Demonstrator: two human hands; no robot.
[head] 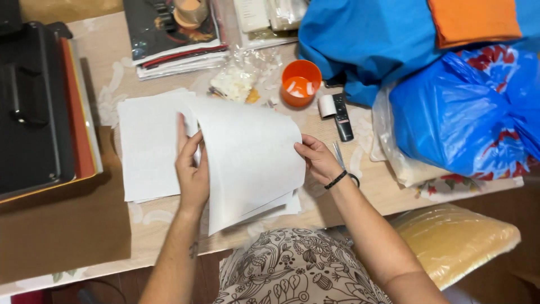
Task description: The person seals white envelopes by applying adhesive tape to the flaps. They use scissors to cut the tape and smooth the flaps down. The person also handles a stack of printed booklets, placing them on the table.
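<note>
The large white sheet of thin paper [247, 157] is lifted and curved over a small stack of the same white paper sheets [149, 149], which lies flat on the light patterned tabletop [107, 62], in the middle and close to the front edge. The left hand [192, 169] stands at the inner edge of the curved sheet, fingers pointing up and nearly closed against the paper; the grip looks light, and whether the thumb really pinches the sheet I cannot tell, because the paper hides it. The right hand [318, 160] holds the right edge, the fingers closed on it in a gentle pinch. I think the main risk is a crease or a small tear: the sheet is bent strongly, and if the two hands pull in different directions the thin paper may fold sharply. The sheets below (their lower corners already stick out unevenly) could slide and lose their alignment. Just behind the paper stands an open orange plastic cup [301, 83], with a crumpled clear plastic bag [236, 83] beside it; a swinging edge of paper could knock the cup over. A black remote control [342, 117] and a pair of metal scissors [340, 156] lie near the right hand, and the scissors could catch the paper edge.
</note>
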